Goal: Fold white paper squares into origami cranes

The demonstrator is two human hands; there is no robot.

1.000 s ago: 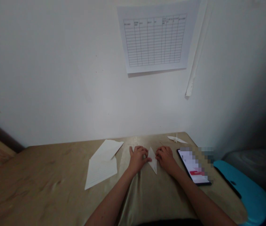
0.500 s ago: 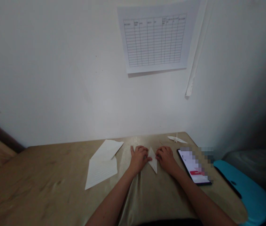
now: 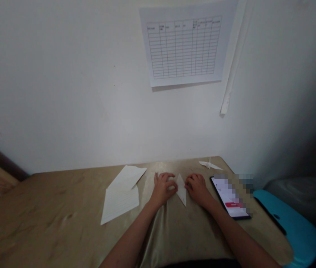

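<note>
A narrow white piece of folded paper, shaped like a kite, lies on the table between my two hands. With thumb and forefinger curled together, my left hand pinches at its left edge; the other fingers arch above, and the little finger sticks out. On the opposite side, my right hand has its fingers bent inward, the tips closed on the paper's right edge. A small folded paper crane sits farther back to the right.
Two lined paper sheets overlap on the left of the brown-covered table. A phone with a lit screen lies right of my right hand. Beyond it is a blue object. A printed table sheet hangs on the wall behind.
My left hand has shifted slightly left, its thumb drawing back from the paper's middle to the left edge. The right hand stays almost still.
</note>
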